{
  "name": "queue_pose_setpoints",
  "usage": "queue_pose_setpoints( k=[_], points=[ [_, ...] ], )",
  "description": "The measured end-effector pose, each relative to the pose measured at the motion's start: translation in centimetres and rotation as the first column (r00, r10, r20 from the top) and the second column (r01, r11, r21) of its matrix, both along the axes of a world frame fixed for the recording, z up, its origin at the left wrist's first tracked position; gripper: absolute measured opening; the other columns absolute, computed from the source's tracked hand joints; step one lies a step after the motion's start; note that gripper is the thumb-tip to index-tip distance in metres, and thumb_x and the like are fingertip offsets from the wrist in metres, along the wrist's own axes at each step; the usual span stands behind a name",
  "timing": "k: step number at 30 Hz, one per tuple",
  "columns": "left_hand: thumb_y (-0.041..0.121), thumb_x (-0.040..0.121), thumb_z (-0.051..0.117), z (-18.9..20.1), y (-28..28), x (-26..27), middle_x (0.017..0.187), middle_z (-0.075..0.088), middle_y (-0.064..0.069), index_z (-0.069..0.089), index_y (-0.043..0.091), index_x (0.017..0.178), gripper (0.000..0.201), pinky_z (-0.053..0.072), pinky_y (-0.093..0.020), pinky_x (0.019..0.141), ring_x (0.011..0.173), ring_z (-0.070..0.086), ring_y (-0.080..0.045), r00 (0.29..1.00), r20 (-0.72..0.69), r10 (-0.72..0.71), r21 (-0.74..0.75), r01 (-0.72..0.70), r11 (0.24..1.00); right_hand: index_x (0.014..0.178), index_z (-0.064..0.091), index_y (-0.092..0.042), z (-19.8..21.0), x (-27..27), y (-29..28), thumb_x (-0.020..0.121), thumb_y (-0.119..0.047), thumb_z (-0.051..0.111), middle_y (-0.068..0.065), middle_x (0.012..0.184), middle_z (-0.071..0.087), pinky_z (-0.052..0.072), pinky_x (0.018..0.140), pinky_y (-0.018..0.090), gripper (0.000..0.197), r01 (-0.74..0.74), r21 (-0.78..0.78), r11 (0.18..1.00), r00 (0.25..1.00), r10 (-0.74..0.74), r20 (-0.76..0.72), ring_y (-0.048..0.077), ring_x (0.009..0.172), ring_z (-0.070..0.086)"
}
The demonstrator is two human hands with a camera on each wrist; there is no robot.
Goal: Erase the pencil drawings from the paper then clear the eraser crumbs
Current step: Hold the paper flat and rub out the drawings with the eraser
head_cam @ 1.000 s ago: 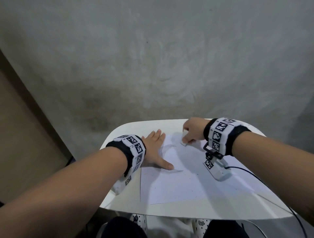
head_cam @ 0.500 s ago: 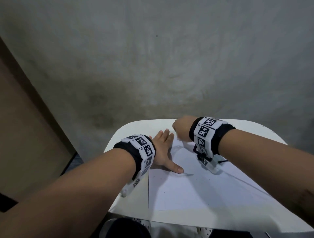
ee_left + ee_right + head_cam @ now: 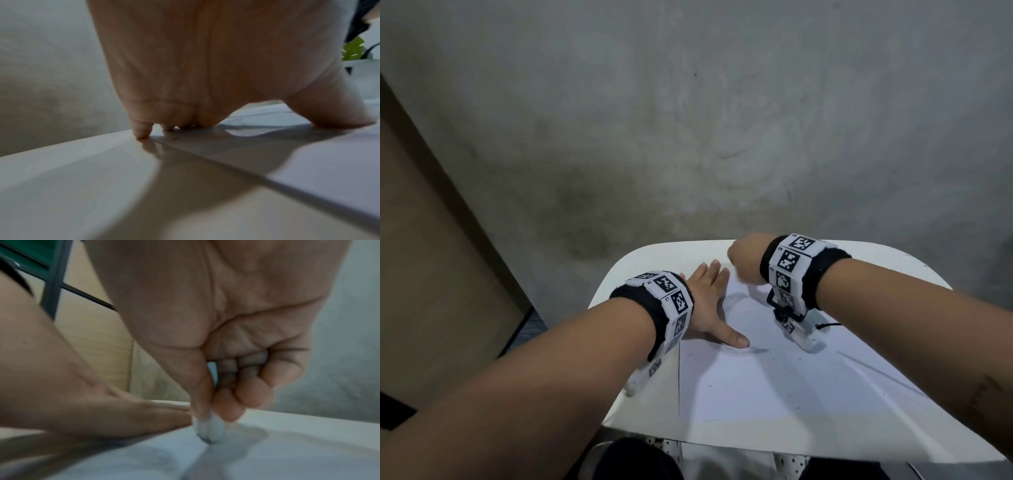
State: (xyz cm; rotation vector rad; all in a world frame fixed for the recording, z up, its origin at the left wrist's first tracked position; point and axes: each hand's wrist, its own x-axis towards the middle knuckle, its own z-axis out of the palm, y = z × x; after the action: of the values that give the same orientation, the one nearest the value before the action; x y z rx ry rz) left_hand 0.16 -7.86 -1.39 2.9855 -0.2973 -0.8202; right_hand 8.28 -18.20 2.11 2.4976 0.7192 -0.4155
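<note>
White eraser (image 3: 209, 430) pinched in right grip (image 3: 226, 378), touching paper (image 3: 774, 383); left grip (image 3: 709, 305) flat.

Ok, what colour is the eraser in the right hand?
White, with a grey-smudged tip: the eraser, pinched by the right hand, shows best in the right wrist view.

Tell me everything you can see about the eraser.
The eraser is a small whitish block with a rounded, grey-smudged tip. The right hand pinches it between thumb and fingers, so most of it is hidden. It stands roughly upright, tip pressed on the paper near the far edge, beside the left hand. The picture is blurred.
</note>
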Motion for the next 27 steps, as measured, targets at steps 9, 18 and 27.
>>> queue_pose_setpoints(
  k=[9,18,27],
  points=[
    [0.077,0.071,0.063,0.2,-0.1,0.0,0.16,-0.029,-0.004,-0.022,0.017,0.153,0.133,-0.001,-0.054,0.12,0.149,-0.022,-0.023,1.0,-0.009,0.008,0.01,-0.008,1.0,0.088,0.063,-0.014,0.2,-0.6,-0.2,0.087,-0.019,0.057,0.005,0.095,0.066,0.046,0.069,0.026,0.008,0.094,0.041,0.995,0.995,-0.092,-0.034,0.025,0.079,0.059],
    [0.078,0.072,0.062,0.2,-0.1,0.0,0.159,-0.031,-0.004,-0.023,0.016,0.153,0.132,-0.002,-0.055,0.12,0.148,-0.024,-0.022,1.0,-0.026,0.002,0.023,-0.001,1.0,0.101,0.065,-0.012,-0.2,-0.3,-1.6,0.087,-0.021,0.06,0.008,0.103,0.065,0.043,0.065,0.022,0.018,0.073,0.103,0.992,0.996,-0.069,-0.048,0.028,0.089,0.062],
    [0.08,0.072,0.06,0.0,0.0,0.1,0.159,-0.033,-0.003,-0.024,0.016,0.152,0.132,-0.003,-0.054,0.12,0.148,-0.025,-0.022,1.0,-0.027,-0.004,0.028,0.004,1.0,0.114,0.064,-0.005,-0.4,0.1,-2.2,0.092,-0.017,0.051,0.007,0.111,0.067,0.049,0.076,0.027,0.028,0.018,0.142,0.99,1.0,-0.016,-0.017,0.027,0.097,0.064]
  ],
)
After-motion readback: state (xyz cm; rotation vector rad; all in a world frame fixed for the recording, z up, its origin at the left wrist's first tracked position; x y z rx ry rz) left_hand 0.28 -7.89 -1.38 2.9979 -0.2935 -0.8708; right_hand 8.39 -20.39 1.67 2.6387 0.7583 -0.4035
